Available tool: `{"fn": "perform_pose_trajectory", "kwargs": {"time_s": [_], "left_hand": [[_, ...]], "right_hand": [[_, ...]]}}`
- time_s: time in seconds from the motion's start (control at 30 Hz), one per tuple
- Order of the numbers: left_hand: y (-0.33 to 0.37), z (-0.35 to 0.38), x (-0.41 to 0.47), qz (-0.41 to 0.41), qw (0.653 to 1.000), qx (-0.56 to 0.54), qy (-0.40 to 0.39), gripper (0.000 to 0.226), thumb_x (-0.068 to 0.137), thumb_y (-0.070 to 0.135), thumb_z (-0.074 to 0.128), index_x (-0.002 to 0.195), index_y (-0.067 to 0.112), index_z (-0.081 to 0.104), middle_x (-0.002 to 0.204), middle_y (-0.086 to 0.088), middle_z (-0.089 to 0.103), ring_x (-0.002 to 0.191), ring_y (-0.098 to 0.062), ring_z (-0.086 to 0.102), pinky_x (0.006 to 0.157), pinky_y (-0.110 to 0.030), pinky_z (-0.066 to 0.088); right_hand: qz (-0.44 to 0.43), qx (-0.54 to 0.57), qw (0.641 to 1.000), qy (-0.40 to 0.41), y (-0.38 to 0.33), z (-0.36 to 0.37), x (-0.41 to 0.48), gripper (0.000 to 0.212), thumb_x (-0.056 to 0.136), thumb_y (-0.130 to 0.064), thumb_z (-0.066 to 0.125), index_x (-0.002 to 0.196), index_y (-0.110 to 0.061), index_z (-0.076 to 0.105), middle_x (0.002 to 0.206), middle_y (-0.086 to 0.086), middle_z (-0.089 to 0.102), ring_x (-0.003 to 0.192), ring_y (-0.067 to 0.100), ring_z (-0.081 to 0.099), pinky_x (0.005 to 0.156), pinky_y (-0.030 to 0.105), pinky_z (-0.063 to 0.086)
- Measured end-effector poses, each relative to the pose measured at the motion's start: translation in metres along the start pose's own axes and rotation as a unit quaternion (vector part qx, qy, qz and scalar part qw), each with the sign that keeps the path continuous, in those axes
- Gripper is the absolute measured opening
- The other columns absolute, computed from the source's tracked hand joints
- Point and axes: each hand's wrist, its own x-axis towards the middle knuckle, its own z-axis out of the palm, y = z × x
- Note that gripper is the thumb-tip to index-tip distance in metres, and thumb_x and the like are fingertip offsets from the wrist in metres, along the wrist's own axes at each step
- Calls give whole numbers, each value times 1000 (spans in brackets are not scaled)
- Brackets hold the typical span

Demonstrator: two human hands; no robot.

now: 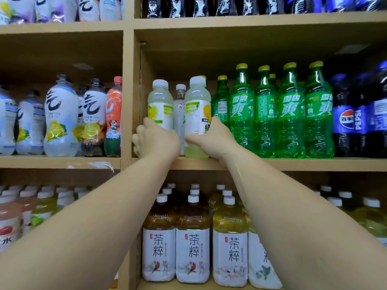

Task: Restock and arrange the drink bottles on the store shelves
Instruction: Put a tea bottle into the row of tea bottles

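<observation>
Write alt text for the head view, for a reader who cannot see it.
The left hand grips the left lemon bottle and the right hand the right lemon bottle, both on a wooden shelf. Green soda bottles stand to their right.

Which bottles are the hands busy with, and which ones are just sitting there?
In the job:
- left hand gripping the left lemon bottle
- right hand gripping the right lemon bottle
- middle shelf

Just sitting:
- green soda bottles
- Pepsi bottles
- tea bottles below
- white fizzy bottles, next bay
</observation>
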Motion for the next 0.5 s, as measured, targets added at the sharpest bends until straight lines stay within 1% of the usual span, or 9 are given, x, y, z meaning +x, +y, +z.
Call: {"fn": "perform_pose_trajectory", "kwargs": {"time_s": [0.07,0.1,0.2,0.27,0.33,0.4,0.5], "left_hand": [[-2,9,3,3,1000,-1,-3,64,92,39,69,141,10,42,143,-16,47,133,-39,45,104,-50,42],[-4,12,6,4,1000,-5,-4,65,91,40,71,140,9,42,142,-16,48,132,-40,48,103,-50,43],[-8,16,17,1,1000,-23,-13,63,88,42,76,132,10,43,132,-17,58,120,-41,58,97,-51,52],[-9,14,22,-7,998,-49,-30,62,86,41,79,127,10,45,125,-16,62,112,-40,62,94,-52,54],[-9,12,24,-7,997,-60,-43,62,86,40,80,127,10,45,123,-15,63,109,-39,62,94,-52,55],[-11,7,21,11,997,-56,-44,59,88,40,78,128,9,46,123,-15,63,109,-38,62,94,-51,54],[-16,-7,8,65,994,-82,-40,56,90,39,75,131,11,48,126,-12,64,113,-35,62,96,-49,53]], "right_hand": [[0,5,1000,-13,1,-1,0,68,67,-49,81,117,-18,47,99,-3,62,86,16,63,73,38,55],[0,12,1000,-19,1,-1,1,68,68,-48,81,118,-18,47,100,-3,62,87,16,63,75,39,56],[-6,26,999,-25,3,-1,2,69,69,-47,82,121,-16,48,105,0,64,93,21,65,82,43,58],[-13,28,999,-22,4,-1,3,68,69,-47,82,120,-16,48,106,0,64,94,22,65,81,42,58],[-19,30,999,-17,5,0,3,65,70,-46,82,118,-16,50,104,0,64,92,21,64,81,42,58],[-30,32,999,-9,7,1,3,60,71,-46,83,114,-16,53,102,-1,64,89,20,64,80,42,58],[-61,41,997,8,7,4,2,54,70,-45,84,109,-18,57,100,-2,67,89,19,66,79,39,57]]}}
